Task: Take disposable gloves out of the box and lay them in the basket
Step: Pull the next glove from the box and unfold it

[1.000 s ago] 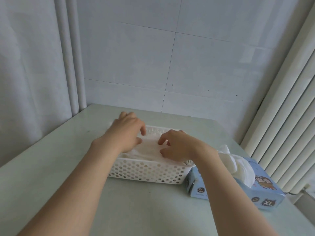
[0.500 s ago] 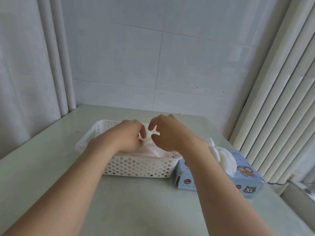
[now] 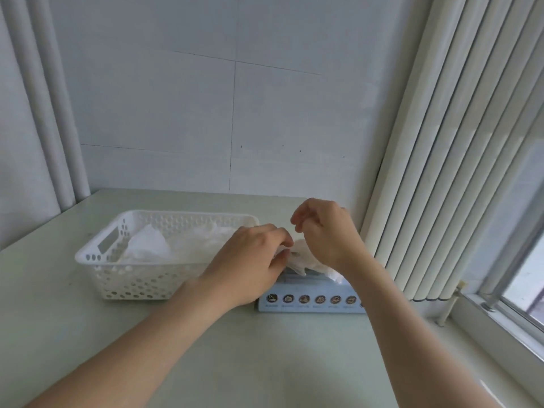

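A white perforated basket point(image 3: 123, 278) stands on the table at the left, with thin white gloves point(image 3: 153, 248) lying in it. Right beside it sits a light blue glove box point(image 3: 312, 301), a crumpled white glove point(image 3: 306, 260) sticking out of its top. My left hand point(image 3: 250, 266) is over the box's left end, its fingertips pinching the protruding glove. My right hand point(image 3: 326, 234) hovers just above the box with fingers loosely curled and nothing seen in them.
The pale green table point(image 3: 265, 363) meets a tiled wall at the back. White vertical blinds point(image 3: 459, 160) hang at the right, with a window sill point(image 3: 500, 328) below them. Pipes point(image 3: 50, 113) run up the left corner.
Both hands left the basket and moved right to the glove box. The gloves stay lying in the basket. The view has turned right.
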Available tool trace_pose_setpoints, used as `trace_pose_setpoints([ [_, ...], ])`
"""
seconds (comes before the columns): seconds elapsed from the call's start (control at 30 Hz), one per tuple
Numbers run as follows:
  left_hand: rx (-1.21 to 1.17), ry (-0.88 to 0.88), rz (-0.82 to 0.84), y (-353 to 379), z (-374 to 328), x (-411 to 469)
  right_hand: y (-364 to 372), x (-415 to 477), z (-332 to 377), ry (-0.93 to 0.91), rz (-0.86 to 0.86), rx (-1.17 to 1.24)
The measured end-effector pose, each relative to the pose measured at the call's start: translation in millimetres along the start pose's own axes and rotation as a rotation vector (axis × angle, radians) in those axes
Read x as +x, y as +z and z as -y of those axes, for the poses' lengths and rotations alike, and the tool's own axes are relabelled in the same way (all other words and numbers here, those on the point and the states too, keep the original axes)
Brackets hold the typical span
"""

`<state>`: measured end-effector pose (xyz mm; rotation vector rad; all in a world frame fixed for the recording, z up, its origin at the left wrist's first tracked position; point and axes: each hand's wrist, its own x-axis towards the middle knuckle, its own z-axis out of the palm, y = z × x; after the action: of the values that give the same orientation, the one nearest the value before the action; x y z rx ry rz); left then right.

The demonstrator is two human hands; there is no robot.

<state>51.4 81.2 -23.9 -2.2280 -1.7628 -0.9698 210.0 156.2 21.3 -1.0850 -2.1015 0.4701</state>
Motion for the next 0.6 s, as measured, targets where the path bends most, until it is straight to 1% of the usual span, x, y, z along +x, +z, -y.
trace_pose_setpoints([
  [0.1, 0.074, 0.05, 0.027, 10.7, -1.4, -3.4, -2.1, -14.5, -17.3, -0.039, 0.055, -0.03],
  [0.2, 0.166, 0.084, 0.009, 17.4, -0.4, -5.4, -2.9, -26.7, -31.4, -0.092, 0.186, -0.186],
  [0.27, 0.2, 0.077, -0.015, 21.4, 0.4, -4.6, -3.4, -31.7, -40.9, -0.13, 0.24, -0.23],
  [0.33, 0.205, 0.063, -0.043, 23.9, 0.7, -3.6, -3.7, -33.3, -47.8, -0.155, 0.207, -0.178],
  [0.4, 0.173, 0.044, -0.072, 24.1, 1.0, -2.4, -0.8, -30.7, -54.4, -0.162, 0.122, -0.105],
  [0.5, 0.045, -0.028, -0.097, 19.9, 0.3, -2.3, 7.6, -25.7, -62.1, -0.162, -0.021, -0.033],
  [0.6, -0.068, -0.096, -0.096, 14.6, -1.5, 0.0, 12.8, -24.4, -67.9, -0.189, -0.108, -0.029],
])
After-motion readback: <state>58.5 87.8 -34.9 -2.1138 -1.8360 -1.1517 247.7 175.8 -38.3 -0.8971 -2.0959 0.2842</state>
